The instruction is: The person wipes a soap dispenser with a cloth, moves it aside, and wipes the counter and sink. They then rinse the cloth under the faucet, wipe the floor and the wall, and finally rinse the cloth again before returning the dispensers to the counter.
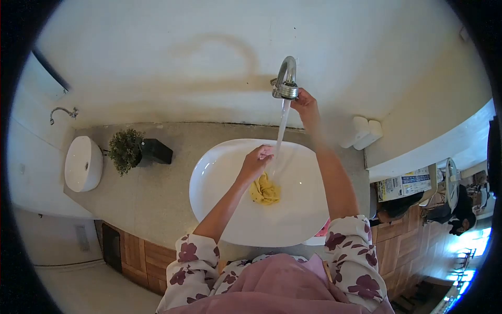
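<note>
Water runs from a chrome faucet [287, 78] on the wall into a white oval basin [219, 162]. My right hand [307, 107] is raised to the faucet's right side, its fingers closed around part of the fitting near the spout's end; the exact part they grip is hidden. Beside the falling water, my left hand [257, 161] hovers over the basin, fingers loosely bent and apart, with nothing visible in them. Just below it a crumpled yellow cloth [265, 190] lies wet at the bottom of the basin, under the stream.
On the grey counter [157, 193] stand a potted plant [125, 152] in a dark pot and white rolls [368, 133]. A second basin [83, 165] sits at far left. Something pink [323, 230] shows by the basin's front edge. Another person [460, 214] is far right.
</note>
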{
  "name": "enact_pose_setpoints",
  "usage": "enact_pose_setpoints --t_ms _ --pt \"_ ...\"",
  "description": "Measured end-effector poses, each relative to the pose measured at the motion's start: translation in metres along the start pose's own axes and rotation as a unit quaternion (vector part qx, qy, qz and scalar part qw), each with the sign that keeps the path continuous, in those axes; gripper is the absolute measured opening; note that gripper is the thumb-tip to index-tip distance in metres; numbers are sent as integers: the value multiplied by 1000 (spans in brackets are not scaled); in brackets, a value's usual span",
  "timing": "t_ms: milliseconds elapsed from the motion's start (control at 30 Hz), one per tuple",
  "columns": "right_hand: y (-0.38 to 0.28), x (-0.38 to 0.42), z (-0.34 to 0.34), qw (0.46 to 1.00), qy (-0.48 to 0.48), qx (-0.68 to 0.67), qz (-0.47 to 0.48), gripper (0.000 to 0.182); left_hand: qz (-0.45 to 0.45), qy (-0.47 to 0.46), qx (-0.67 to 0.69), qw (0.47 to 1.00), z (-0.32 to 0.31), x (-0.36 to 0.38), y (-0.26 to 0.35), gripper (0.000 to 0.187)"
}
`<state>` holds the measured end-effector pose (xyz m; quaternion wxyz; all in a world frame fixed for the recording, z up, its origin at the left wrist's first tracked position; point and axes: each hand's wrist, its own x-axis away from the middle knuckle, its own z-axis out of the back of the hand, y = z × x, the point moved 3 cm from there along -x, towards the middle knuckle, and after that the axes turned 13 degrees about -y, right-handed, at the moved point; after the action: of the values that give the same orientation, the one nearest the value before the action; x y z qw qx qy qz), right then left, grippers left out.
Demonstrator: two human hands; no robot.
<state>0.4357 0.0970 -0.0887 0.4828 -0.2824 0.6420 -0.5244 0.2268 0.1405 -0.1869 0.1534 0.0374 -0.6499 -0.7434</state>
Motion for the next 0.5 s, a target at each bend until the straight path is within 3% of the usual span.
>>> enact_pose_setpoints --t_ms 133,200,267,300,333,400,433,467,500 --pt "13 12 -17 998 65 8 5 34 -29 2 6 1000 -2 -2 3 24" --pt "31 45 -31 951 277 133 15 31 50 -27 -32 998 -6 0 -9 21" --pt "28 92 -61 928 220 139 -267 19 101 -39 -22 994 -9 14 -8 18" --pt "39 112 -72 933 112 151 -307 13 151 -51 -12 987 -11 23 -12 16" --pt "42 126 -85 925 2 161 -344 9 124 -24 -21 992 -13 29 -17 15" --pt "40 148 -109 903 -107 82 -409 8 112 -5 -47 993 -16 40 -22 15" --pt "44 148 -112 902 -109 81 -411 8 97 13 -74 993 -17 47 -19 15" --pt "48 143 -114 896 -165 170 -376 10 98 14 -72 992 -19 52 -22 15" --pt "44 134 -119 880 -218 257 -335 14 25 44 -143 988 -20 56 -22 17"
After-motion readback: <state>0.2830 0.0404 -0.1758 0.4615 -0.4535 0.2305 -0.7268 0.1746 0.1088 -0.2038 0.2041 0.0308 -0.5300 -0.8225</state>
